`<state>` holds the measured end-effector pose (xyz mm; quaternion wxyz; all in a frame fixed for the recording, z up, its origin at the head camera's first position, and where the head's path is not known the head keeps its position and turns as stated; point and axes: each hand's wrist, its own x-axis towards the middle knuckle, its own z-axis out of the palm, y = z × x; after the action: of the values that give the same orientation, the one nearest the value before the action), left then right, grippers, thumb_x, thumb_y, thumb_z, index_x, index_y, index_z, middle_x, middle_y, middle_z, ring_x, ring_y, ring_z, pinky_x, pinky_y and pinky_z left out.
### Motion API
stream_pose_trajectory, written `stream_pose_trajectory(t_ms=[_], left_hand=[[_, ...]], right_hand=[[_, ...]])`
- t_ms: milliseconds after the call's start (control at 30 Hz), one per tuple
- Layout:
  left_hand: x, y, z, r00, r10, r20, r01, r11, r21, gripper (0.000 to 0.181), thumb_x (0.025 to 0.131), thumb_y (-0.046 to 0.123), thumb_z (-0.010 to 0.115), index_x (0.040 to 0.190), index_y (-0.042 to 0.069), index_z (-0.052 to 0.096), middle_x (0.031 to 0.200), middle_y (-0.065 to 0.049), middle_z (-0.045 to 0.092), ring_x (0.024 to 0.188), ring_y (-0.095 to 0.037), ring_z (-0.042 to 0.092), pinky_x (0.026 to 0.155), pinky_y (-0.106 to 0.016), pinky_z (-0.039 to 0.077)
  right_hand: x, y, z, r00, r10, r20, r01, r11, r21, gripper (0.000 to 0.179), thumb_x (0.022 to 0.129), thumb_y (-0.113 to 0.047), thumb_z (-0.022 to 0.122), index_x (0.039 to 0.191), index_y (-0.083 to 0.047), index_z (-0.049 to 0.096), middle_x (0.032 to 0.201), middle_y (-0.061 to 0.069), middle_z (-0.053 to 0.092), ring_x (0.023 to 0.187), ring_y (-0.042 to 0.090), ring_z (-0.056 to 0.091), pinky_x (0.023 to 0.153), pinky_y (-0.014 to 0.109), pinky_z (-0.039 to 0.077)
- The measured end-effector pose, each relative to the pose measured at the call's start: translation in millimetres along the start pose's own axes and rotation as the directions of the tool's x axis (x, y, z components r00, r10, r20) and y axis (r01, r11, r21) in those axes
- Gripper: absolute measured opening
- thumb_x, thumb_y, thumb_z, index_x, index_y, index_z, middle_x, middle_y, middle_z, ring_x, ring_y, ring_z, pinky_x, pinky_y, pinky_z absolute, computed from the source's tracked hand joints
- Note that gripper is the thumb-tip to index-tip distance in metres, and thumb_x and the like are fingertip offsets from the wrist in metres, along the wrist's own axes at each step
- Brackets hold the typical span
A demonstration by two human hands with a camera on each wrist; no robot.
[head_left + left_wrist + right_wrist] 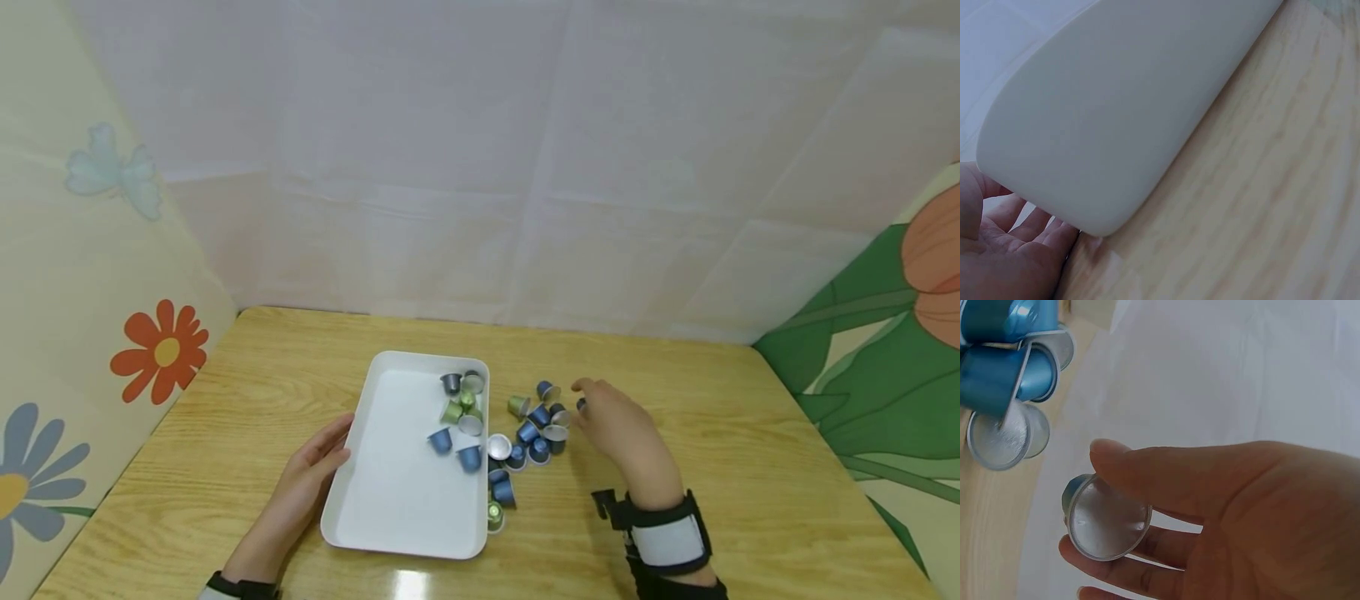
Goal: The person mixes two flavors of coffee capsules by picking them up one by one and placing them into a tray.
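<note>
My right hand pinches a coffee capsule between thumb and fingers, its silver foil lid facing the right wrist camera. In the head view this hand is just right of a loose pile of capsules on the table, and only a dark bit of the held capsule shows. My left hand grips the left side of a white rectangular tray, thumb at the rim and fingers against the outer wall. Inside the tray, along its right half, lie several capsules, among them a blue one and a green one.
Blue, dark and green capsules, including a blue one, lie along the tray's right wall. A green capsule sits at the pile's far left. A white cloth hangs behind the wooden table; flower-patterned panels flank it.
</note>
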<state>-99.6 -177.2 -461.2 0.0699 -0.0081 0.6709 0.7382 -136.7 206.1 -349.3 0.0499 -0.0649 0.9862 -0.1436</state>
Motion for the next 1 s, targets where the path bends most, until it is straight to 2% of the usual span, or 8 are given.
stream_pose_trajectory(t_ms=[300,533,667,800,900,1000], left_hand=[[0.5,-1.2,0.1,1.000,0.006,0.002,-0.006,1.000,-0.008,0.053,0.099,0.004,0.052,0.149,-0.004,0.036,0.155,-0.018,0.034,0.116,0.010,0.049,0.097,-0.015,0.042],[0.5,-1.0,0.2,1.000,0.004,-0.009,-0.004,1.000,-0.003,0.054,0.099,0.004,0.052,0.149,-0.005,0.036,0.155,-0.019,0.035,0.115,0.010,0.049,0.097,-0.014,0.042],[0.3,-0.6,0.3,1.000,0.009,-0.015,-0.009,1.000,-0.007,0.053,0.099,0.004,0.053,0.149,-0.005,0.036,0.154,-0.019,0.035,0.115,0.010,0.049,0.097,-0.014,0.042],[0.2,-0.6,0.4,1.000,0.015,-0.014,-0.015,1.000,-0.008,0.054,0.099,0.005,0.053,0.149,-0.006,0.036,0.154,-0.020,0.035,0.115,0.009,0.049,0.097,-0.014,0.042],[0.1,-0.7,0.3,1.000,0.013,-0.011,-0.013,1.000,-0.009,0.054,0.099,0.005,0.053,0.149,-0.006,0.036,0.155,-0.020,0.035,0.115,0.009,0.050,0.097,-0.014,0.042],[0.0,-1.0,0.4,1.000,0.012,-0.012,-0.012,1.000,-0.006,0.054,0.099,0.004,0.053,0.149,-0.005,0.036,0.154,-0.019,0.035,0.114,0.010,0.050,0.097,-0.014,0.042]], right_hand=[[-10.0,-19.1,-0.9,0.994,-0.076,-0.073,0.075,0.997,-0.018,0.040,0.090,-0.003,0.069,0.126,0.007,0.057,0.103,0.019,0.062,0.083,0.026,0.063,0.068,0.039,0.055],[-15.3,-38.3,4.5,0.974,-0.173,-0.146,0.162,0.984,-0.079,0.028,0.090,0.002,0.064,0.118,0.007,0.063,0.096,0.017,0.061,0.081,0.025,0.061,0.065,0.035,0.054],[-18.8,-51.8,11.7,0.946,-0.263,-0.190,0.233,0.959,-0.162,0.027,0.086,0.001,0.069,0.112,0.005,0.066,0.093,0.013,0.060,0.076,0.021,0.058,0.062,0.032,0.051],[-22.5,-64.0,19.6,0.914,-0.353,-0.200,0.291,0.913,-0.285,0.023,0.084,-0.006,0.075,0.106,-0.001,0.068,0.090,0.009,0.061,0.068,0.017,0.055,0.056,0.029,0.048],[-24.9,-71.5,24.8,0.889,-0.411,-0.203,0.337,0.886,-0.318,0.022,0.083,-0.009,0.077,0.103,-0.004,0.069,0.092,0.009,0.064,0.071,0.020,0.059,0.059,0.032,0.051],[-27.6,-77.6,29.1,0.857,-0.473,-0.205,0.407,0.864,-0.296,0.023,0.081,-0.008,0.079,0.102,-0.003,0.069,0.094,0.009,0.066,0.078,0.022,0.063,0.066,0.036,0.054]])
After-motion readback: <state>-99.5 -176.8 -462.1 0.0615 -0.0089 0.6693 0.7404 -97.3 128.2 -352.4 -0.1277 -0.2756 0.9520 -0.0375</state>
